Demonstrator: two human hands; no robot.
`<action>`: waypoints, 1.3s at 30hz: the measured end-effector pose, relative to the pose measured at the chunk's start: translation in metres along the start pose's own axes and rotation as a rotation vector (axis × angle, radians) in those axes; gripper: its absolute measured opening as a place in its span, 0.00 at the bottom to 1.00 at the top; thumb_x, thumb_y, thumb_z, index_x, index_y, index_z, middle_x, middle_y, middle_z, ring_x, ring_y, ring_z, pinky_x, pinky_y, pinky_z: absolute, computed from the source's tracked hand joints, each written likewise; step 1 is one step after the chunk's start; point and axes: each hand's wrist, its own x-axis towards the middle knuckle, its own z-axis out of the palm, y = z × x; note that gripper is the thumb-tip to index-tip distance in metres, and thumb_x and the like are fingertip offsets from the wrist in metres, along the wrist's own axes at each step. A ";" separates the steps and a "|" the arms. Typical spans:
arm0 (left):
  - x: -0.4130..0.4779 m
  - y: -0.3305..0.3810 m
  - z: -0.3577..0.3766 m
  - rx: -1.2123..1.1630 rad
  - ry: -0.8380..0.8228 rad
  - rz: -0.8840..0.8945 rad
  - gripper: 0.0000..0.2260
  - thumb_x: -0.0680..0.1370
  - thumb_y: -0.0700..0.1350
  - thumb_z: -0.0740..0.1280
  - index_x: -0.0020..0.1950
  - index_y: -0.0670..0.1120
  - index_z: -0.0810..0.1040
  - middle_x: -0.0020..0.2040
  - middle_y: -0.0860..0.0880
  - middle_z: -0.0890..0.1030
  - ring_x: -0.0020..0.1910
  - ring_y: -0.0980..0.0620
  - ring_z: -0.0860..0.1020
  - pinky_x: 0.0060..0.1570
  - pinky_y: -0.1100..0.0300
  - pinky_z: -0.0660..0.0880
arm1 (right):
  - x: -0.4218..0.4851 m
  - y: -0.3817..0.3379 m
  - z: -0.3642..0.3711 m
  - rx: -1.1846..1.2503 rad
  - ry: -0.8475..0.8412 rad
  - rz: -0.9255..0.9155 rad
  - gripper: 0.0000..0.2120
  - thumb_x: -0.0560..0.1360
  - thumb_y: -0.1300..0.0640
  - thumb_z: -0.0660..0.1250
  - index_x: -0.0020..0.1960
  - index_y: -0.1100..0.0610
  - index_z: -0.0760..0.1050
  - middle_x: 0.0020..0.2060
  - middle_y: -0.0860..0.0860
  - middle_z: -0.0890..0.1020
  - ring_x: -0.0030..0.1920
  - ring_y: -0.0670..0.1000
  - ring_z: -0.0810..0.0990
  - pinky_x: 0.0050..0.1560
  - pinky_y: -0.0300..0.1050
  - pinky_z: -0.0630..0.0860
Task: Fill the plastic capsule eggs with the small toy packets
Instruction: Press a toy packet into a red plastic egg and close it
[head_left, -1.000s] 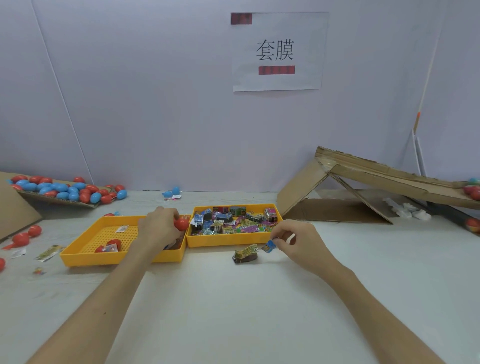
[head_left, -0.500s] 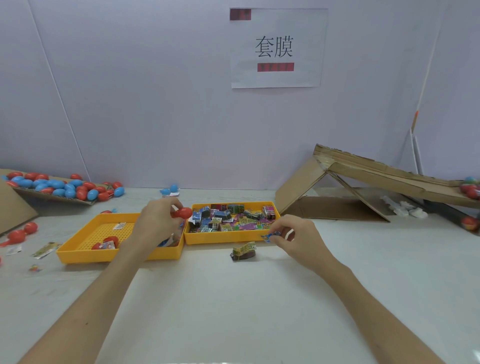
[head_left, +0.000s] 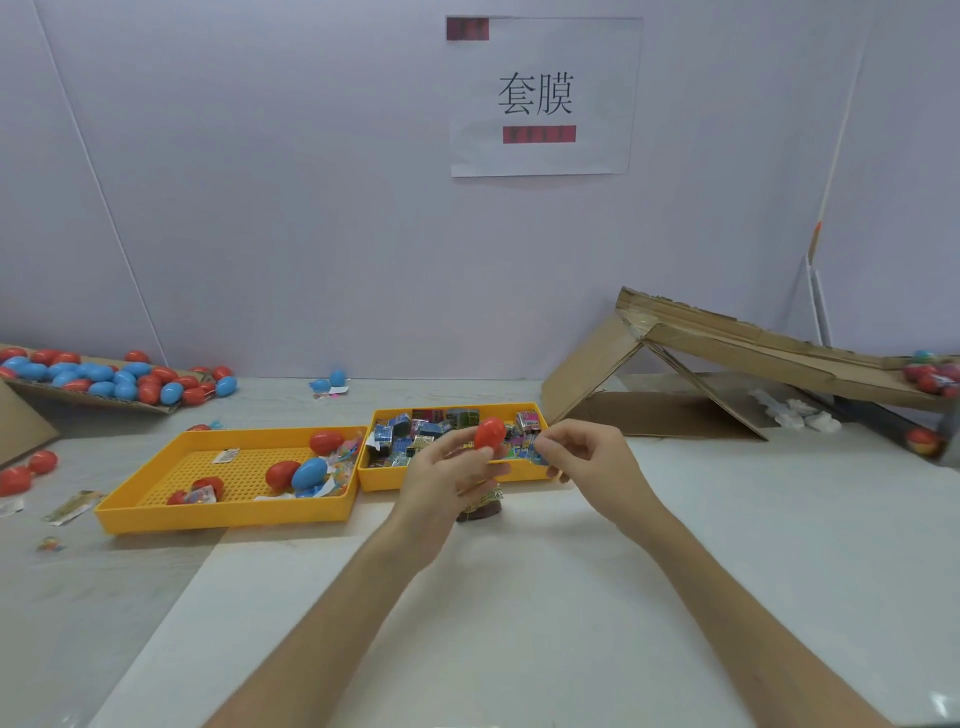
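**Grip.** The left hand (head_left: 447, 478) holds one red capsule egg (head_left: 489, 433). Its fingertips and thumb are curled round the egg's lower part, and the upper half stands clear above them. The right hand (head_left: 592, 460) pinches a small blue packet (head_left: 536, 457) between thumb and forefinger, with the remaining fingers loosely bent. The packet is just beside the egg on its right and apart from it.

**Location.** Egg and packet are both held in the air. The yellow packet tray (head_left: 384, 480) lies directly beyond and below the two grips. A second, dark packet (head_left: 480, 508) lies on the table under the left grip. The perforated yellow tray (head_left: 223, 514), holding a few red and blue eggs, sits well to the left of that grip.

**Orientation.** The egg's long axis stands near upright, with its top leaning slightly toward the right hand. I cannot tell which end is the narrow one. No seam is visible, and I cannot tell whether the shell is closed or already parted. The packet is mostly hidden by the fingers, so its lie is not established.

**Handling, as judged.**
- The egg is probably a light, rigid, smooth shell that could slip or spin under a fingertip hold.
- It is best held around the girth on one half, leaving the other half free to pull or twist off.
- The packet appears to be thin, soft film that weighs almost nothing and can fold.
- It should be held by an edge and fed in lengthwise so that no corner catches in the joint.
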 end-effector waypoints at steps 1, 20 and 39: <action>-0.001 -0.001 -0.002 -0.069 -0.011 -0.033 0.12 0.80 0.36 0.67 0.62 0.44 0.80 0.54 0.43 0.86 0.49 0.48 0.86 0.50 0.59 0.81 | 0.000 0.000 0.000 0.015 -0.004 0.014 0.09 0.78 0.60 0.70 0.41 0.52 0.82 0.31 0.46 0.82 0.32 0.46 0.79 0.35 0.36 0.74; -0.007 0.004 -0.018 -0.207 -0.045 -0.203 0.21 0.75 0.31 0.56 0.65 0.39 0.77 0.45 0.44 0.71 0.38 0.52 0.70 0.37 0.60 0.67 | 0.000 -0.001 0.001 0.237 -0.146 0.240 0.04 0.79 0.65 0.68 0.47 0.58 0.79 0.39 0.52 0.84 0.37 0.48 0.82 0.37 0.40 0.77; -0.014 -0.006 -0.004 0.433 -0.165 0.193 0.10 0.74 0.47 0.77 0.51 0.60 0.83 0.46 0.67 0.79 0.44 0.62 0.81 0.39 0.67 0.78 | -0.003 -0.001 0.003 0.206 -0.330 0.207 0.04 0.76 0.60 0.71 0.44 0.53 0.82 0.40 0.52 0.84 0.44 0.48 0.81 0.44 0.44 0.77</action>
